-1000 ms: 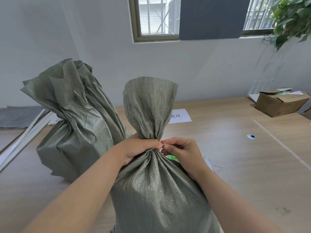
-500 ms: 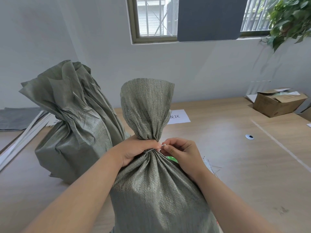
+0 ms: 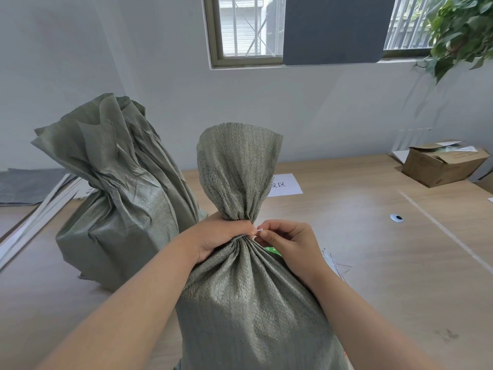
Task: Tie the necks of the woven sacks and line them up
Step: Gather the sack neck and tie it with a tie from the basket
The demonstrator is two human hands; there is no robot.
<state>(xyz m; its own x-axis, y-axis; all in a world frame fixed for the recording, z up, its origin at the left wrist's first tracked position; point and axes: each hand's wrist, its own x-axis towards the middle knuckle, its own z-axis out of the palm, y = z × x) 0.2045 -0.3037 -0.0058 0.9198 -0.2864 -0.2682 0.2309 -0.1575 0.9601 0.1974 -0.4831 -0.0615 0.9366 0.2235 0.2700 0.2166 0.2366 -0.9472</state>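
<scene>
A filled grey-green woven sack (image 3: 250, 303) stands upright right in front of me on the wooden table (image 3: 373, 263). Its neck is bunched, with the loose top fanning out above. My left hand (image 3: 221, 236) grips the bunched neck from the left. My right hand (image 3: 285, 241) pinches a thin white tie (image 3: 258, 232) at the right side of the neck. A second woven sack (image 3: 117, 193) stands behind on the left, its top crumpled and its neck drawn in.
A white paper label (image 3: 285, 185) lies behind the near sack. A cardboard box (image 3: 442, 164) sits at the far right, a round metal grommet (image 3: 396, 217) in the tabletop. White strips (image 3: 34, 217) and flat grey sacks (image 3: 26, 185) lie at the left. More white ties (image 3: 333, 263) lie right of the sack.
Both hands stay at the neck. My right fingers have shifted slightly and the white tie end now shows more plainly between them.
</scene>
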